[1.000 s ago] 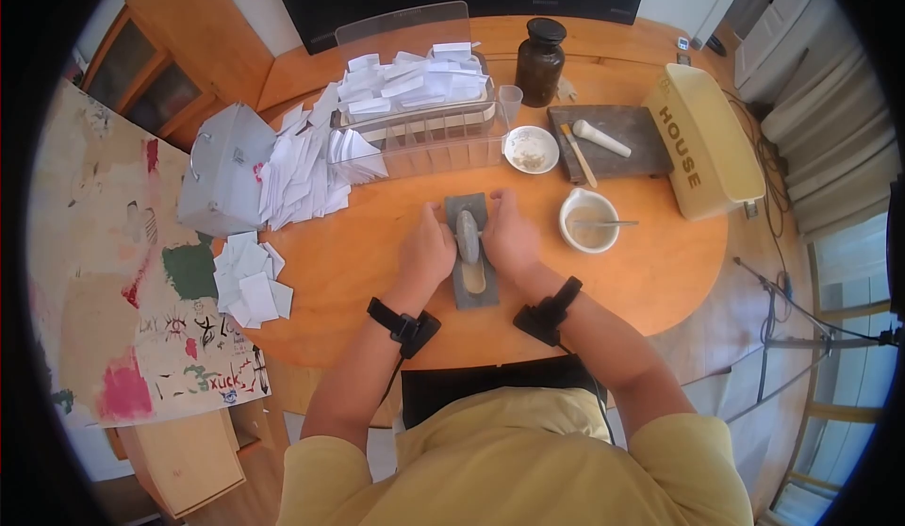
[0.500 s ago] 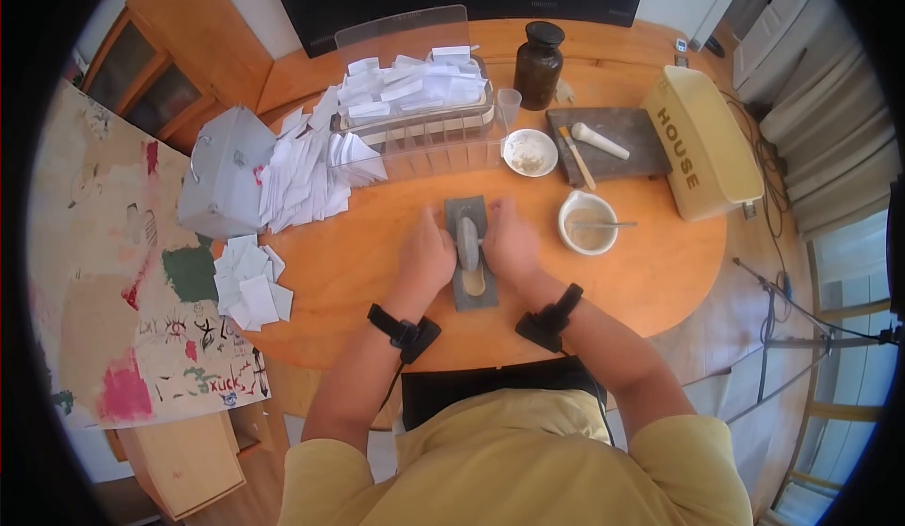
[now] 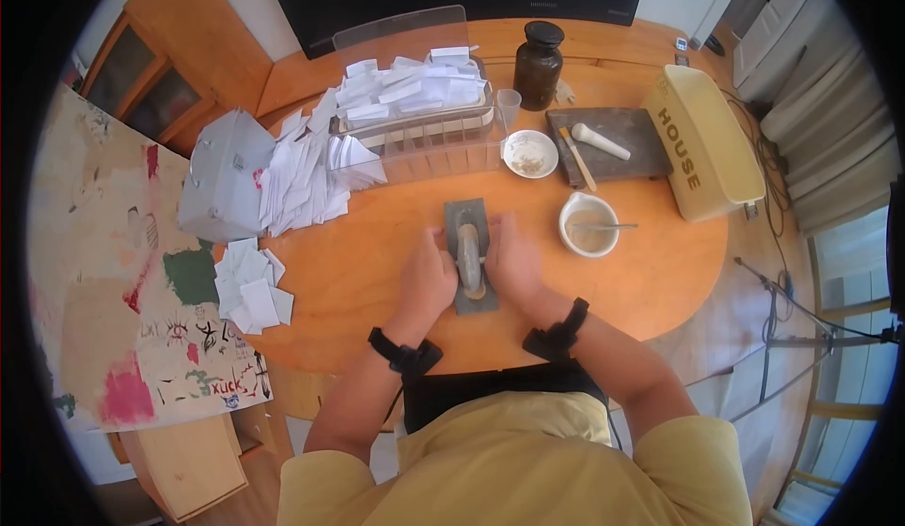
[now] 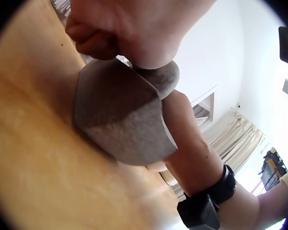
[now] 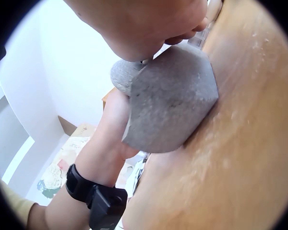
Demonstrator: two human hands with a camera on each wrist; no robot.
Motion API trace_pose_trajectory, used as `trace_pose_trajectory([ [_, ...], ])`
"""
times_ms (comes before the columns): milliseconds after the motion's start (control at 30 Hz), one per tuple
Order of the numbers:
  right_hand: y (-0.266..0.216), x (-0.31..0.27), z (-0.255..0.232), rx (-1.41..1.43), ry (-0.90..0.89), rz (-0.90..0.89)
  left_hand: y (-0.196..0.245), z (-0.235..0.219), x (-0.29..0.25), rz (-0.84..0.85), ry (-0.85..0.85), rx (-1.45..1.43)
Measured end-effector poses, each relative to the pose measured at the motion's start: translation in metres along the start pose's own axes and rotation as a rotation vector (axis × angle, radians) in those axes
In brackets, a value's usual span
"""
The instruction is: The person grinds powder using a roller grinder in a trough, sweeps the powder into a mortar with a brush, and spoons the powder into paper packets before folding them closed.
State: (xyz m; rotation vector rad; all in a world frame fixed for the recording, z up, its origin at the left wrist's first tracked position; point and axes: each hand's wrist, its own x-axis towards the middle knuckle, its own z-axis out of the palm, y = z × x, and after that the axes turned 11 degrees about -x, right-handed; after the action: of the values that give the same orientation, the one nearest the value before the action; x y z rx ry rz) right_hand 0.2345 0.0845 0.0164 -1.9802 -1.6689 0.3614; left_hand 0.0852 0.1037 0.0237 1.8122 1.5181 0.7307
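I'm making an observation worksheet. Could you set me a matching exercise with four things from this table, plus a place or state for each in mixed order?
Things
1. grey wheel
2. white pestle
3. yellow bin
4. dark jar

Places and states
A. upright, lid on
B. lying on the dark board
C. over the grey trough, between left hand and right hand
D. marked HOUSE

Pairs: 1-C, 2-B, 3-D, 4-A
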Motion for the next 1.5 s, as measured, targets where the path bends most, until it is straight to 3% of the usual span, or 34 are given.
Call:
trace_pose_trajectory([
  [67, 0.0, -0.004, 0.0, -0.009, -0.013, 0.008, 0.007, -0.005, -0.008, -0.091, -0.068, -0.031],
  [167, -0.004, 0.017, 0.004, -0.023, 0.026, 0.022, -0.002, 0.002, 0.015, -0.011, 0.01, 0.01],
  [267, -0.005, 0.029, 0.004, -0.021, 0.035, 0.058, 0.0, 0.0, 0.033, -0.033, 0.009, 0.094],
  [367, 0.0, 0.014, 0.007, -0.018, 0.069, 0.009, -0.003, 0.0, 0.01, 0.017, 0.005, -0.003],
  [467, -0.001, -0.005, 0.002, -0.012, 0.055, -0.014, 0.004, -0.005, -0.012, -0.06, -0.066, -0.08],
  [667, -0.003, 0.026, 0.007, -0.016, 0.056, 0.032, -0.002, 0.0, 0.027, -0.013, 0.008, 0.052],
  [767, -0.002, 0.025, 0.009, -0.01, 0.084, -0.005, -0.007, 0.001, 0.024, 0.034, 0.018, 0.075],
  [900, -0.004, -0.005, -0.004, 0.02, 0.03, -0.015, 0.0, -0.003, -0.014, 0.023, -0.006, -0.107],
  [1100, -0.006, 0.029, 0.004, -0.015, 0.026, 0.04, -0.003, 0.0, 0.032, -0.013, 0.006, 0.087],
  [1233, 0.008, 0.017, 0.016, 0.057, 0.101, -0.053, -0.005, -0.001, 0.023, 0.079, 0.025, 0.073],
  [1333, 0.002, -0.004, 0.0, 0.03, -0.008, 0.0, 0.003, -0.002, -0.001, 0.034, -0.022, 0.017],
  [1400, 0.002, -0.001, 0.004, 0.042, 0.011, 0.012, 0.008, -0.005, -0.005, -0.042, -0.055, 0.007],
  [1500, -0.004, 0.023, 0.004, -0.003, 0.011, 0.042, 0.002, -0.001, 0.022, 0.016, 0.013, 0.071],
])
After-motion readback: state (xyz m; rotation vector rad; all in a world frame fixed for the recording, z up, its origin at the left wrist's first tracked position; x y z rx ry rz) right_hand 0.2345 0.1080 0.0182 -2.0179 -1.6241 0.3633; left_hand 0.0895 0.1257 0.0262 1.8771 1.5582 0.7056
